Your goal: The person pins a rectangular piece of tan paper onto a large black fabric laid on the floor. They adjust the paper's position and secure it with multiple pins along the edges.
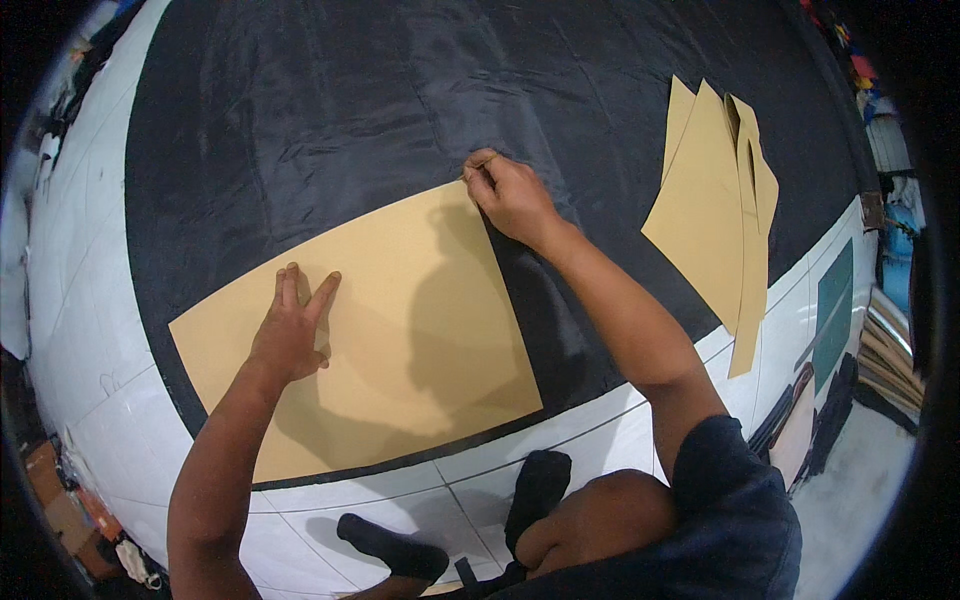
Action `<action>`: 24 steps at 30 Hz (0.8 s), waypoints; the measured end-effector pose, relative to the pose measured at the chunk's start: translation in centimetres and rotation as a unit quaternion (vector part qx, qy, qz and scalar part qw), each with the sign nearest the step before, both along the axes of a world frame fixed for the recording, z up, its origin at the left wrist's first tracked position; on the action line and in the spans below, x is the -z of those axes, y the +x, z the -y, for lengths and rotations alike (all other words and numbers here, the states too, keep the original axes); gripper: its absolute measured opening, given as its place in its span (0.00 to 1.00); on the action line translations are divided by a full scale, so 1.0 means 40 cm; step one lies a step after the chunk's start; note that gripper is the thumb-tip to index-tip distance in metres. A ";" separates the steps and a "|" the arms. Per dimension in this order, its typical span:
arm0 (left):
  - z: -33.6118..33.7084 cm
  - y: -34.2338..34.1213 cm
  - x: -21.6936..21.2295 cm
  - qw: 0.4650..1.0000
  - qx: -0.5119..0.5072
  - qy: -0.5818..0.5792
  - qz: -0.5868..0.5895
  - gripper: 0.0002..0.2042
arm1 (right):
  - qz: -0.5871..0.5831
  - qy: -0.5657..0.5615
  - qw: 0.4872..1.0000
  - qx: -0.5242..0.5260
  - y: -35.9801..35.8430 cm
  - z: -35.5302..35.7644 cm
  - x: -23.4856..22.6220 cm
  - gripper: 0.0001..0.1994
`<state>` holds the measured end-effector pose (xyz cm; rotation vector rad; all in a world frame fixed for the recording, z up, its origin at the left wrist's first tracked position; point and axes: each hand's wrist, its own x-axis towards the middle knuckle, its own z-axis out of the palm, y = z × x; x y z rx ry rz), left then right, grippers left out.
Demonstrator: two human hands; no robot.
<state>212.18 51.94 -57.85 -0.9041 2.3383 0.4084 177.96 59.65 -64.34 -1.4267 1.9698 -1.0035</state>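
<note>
A large tan card sheet (380, 370) with a curved far edge lies flat on black fabric (330, 120). My left hand (292, 330) rests on the left part of the sheet, palm down with its fingers apart. At the sheet's far right corner, my right hand (512, 200) is closed in a pinch, its fingertips against the corner and the fabric. Whatever those fingers hold, if anything, is too small or hidden to make out. Shadows fall across the sheet's right half.
Several cut tan card pieces (705, 210) lie overlapping on the fabric at the right, one reaching past its edge. White tiles (400, 505) surround the fabric, with my dark-socked feet near its front edge. A green board (832, 310) and long brown pieces (890, 350) are at far right.
</note>
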 end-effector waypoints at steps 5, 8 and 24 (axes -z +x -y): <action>0.002 0.009 0.009 1.000 0.011 -0.011 -0.015 0.63 | -0.014 -0.004 1.000 0.017 -0.022 -0.007 0.009 0.09; 0.003 0.011 0.007 1.000 0.009 -0.007 -0.008 0.63 | -0.009 -0.013 1.000 0.009 -0.021 -0.010 0.008 0.09; 0.001 0.020 0.015 1.000 0.011 -0.016 -0.022 0.65 | -0.135 -0.056 0.987 -0.060 0.001 -0.051 -0.006 0.11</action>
